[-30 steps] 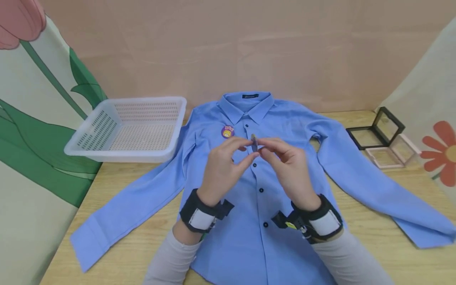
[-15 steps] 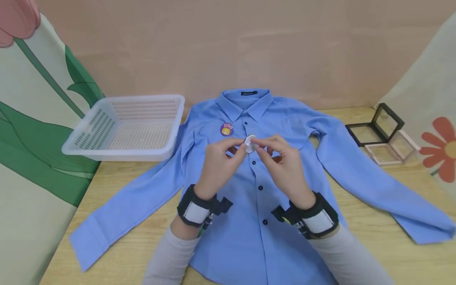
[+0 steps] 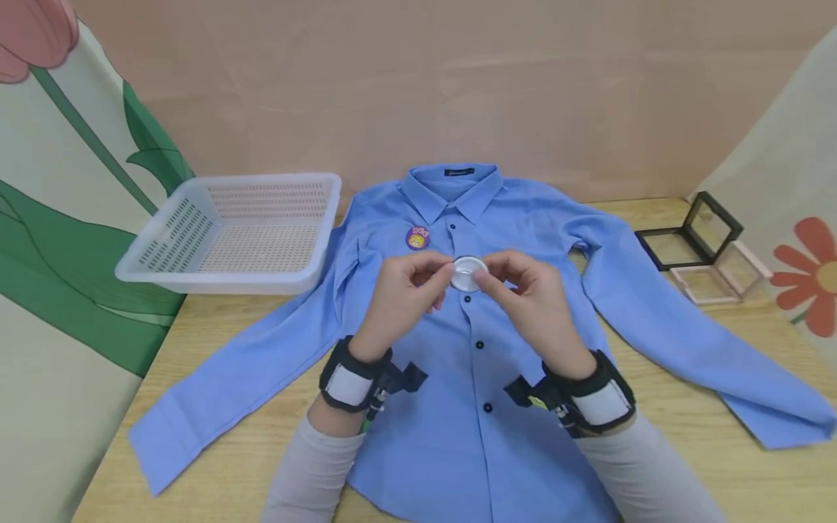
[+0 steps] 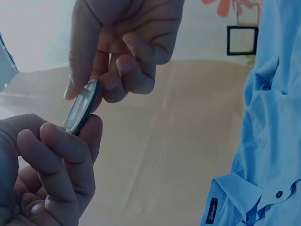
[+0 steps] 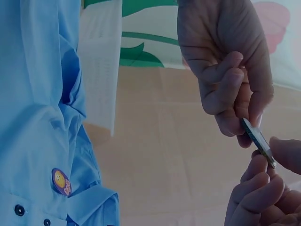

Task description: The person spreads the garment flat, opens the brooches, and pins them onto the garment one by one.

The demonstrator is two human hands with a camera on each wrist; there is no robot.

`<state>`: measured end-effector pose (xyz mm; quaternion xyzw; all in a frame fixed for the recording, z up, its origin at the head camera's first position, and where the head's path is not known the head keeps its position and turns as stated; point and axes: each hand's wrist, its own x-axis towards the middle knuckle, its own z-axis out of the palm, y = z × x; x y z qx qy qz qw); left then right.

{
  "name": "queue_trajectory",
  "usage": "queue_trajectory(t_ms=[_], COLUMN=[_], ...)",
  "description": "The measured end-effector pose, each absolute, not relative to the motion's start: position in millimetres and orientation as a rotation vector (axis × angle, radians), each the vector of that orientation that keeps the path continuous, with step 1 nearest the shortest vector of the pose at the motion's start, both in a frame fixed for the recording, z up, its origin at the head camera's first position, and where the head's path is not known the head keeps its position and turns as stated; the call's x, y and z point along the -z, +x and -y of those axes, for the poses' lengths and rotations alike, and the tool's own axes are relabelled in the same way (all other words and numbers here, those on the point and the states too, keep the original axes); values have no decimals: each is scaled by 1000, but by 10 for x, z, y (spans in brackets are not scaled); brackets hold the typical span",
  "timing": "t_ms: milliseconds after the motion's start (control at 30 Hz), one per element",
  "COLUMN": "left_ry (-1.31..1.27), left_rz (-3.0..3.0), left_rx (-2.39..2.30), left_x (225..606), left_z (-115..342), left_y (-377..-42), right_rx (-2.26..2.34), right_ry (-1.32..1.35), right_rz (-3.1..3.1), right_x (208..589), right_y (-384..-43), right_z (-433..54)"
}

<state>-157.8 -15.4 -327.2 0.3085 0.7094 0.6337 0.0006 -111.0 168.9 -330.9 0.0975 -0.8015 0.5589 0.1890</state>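
Observation:
A round pin badge is held between both hands above the blue shirt, its silvery back facing up in the head view. The left hand pinches the badge's left edge between thumb and fingers. On the opposite edge the right hand pinches it, the thumb lying over the back. Both wrist views show the badge nearly edge-on, with a dark rim. A second badge, purple with a yellow animal face, sits on the shirt's chest, left of the button placket.
A white perforated basket stands at the left, beside the shirt's shoulder and sleeve. At the right, a black-framed clear case and a pink-framed one stand opened on the wooden table. A pinkish backdrop hangs behind.
The held badge has turned from edge-on to back side up, facing the head camera. Both hands have stayed over the shirt's placket, shifting only slightly.

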Motion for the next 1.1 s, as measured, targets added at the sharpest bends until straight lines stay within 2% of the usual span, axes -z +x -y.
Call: queue_trajectory(t_ms=[433, 1100], left_ry=[965, 984], left_rz=[-2332, -2294], left_rx=[-1926, -1934], left_x=[3250, 3244], left_z=[142, 134], left_y=[-1536, -1534], right_rx=[-1829, -1929], right_ry=[284, 355], right_rz=[2274, 2270], right_x=[3361, 3350], right_y=[-1090, -1097], right_z=[-1593, -1614])
